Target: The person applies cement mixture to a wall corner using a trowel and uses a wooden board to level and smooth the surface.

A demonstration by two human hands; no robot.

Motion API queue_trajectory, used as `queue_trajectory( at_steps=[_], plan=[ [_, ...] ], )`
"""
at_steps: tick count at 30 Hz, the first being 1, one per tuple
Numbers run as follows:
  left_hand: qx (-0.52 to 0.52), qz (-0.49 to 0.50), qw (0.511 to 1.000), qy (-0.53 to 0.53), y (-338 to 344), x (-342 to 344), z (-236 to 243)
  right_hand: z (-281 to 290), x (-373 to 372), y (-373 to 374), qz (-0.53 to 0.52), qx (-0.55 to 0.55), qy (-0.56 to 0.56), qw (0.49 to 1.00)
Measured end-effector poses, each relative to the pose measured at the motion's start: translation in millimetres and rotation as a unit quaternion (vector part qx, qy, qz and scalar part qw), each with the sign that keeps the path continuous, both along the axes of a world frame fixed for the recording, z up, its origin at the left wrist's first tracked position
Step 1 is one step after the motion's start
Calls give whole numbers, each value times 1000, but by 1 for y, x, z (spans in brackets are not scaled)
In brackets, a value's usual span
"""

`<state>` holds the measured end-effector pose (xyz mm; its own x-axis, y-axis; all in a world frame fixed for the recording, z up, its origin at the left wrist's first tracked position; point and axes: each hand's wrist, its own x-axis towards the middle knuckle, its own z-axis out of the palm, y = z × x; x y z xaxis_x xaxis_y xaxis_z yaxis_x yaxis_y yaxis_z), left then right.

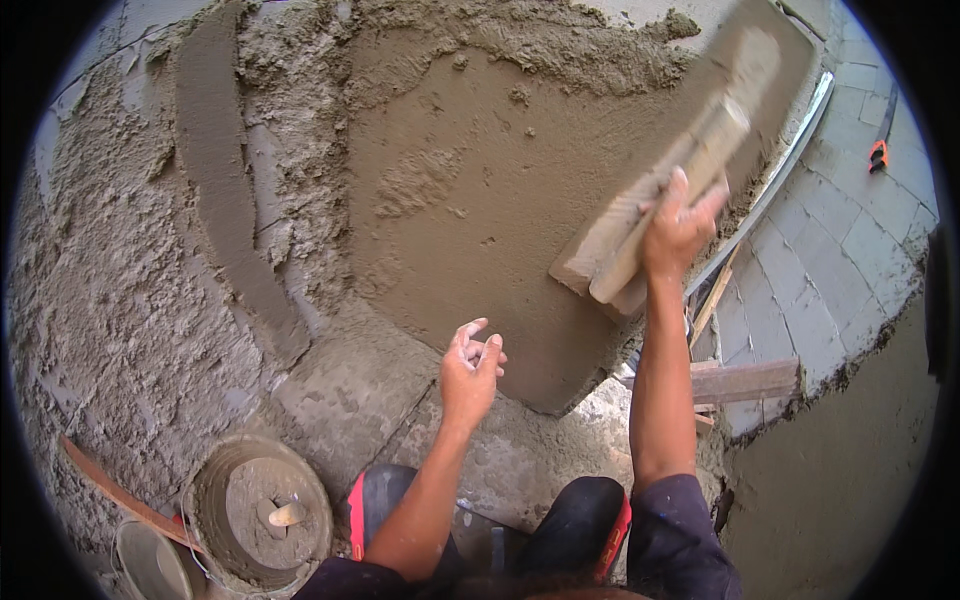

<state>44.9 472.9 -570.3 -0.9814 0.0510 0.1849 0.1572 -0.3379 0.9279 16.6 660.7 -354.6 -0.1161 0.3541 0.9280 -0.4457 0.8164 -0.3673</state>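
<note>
My right hand point(680, 232) is closed round the handle of a long wooden plastering float point(590, 248). The float is slanted and lies against the wet mortar point(470, 190) near the right edge of the wall; motion blurs it a little. Lower and to the left, my left hand point(470, 372) hovers in front of the wall's lower edge. Its fingers are loosely bent and apart, with nothing in them, and pale mortar smears its fingertips. A metal straightedge strip point(765, 195) runs along the wall's right edge.
A mortar bucket point(318, 500) with a tool's pale handle point(288, 514) in it stands at lower left, beside a smaller bucket point(150, 560) and a reddish board point(125, 497). Rough mortar point(120, 270) covers the left wall. Wood pieces point(745, 380) jut out at right; an orange-handled tool point(879, 155) is farther right.
</note>
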Motion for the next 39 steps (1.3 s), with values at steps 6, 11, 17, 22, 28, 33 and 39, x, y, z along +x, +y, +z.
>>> queue_trajectory(
  at_steps=[6,11,17,22,28,33,39],
  plan=[
    [18,-1,999,-34,2,-9,-4,27,-48,-36,-88,138,-90,982],
    [10,3,999,-37,7,-14,-7,-46,-59,-33,-82,244,-70,964],
    [-25,-19,999,-30,-1,1,7,-115,14,32,-81,208,-97,970],
    [-5,4,999,-41,-4,-4,0,-16,-8,-6,-46,149,-30,987],
    [10,-4,999,-44,5,-10,-4,41,-74,-75,-64,194,-169,964],
    [-9,25,998,-54,-3,-20,-13,-28,-105,-92,-84,332,-245,907],
    [9,0,999,-48,-10,-10,1,-133,-31,-20,-66,338,-223,912]
  ],
)
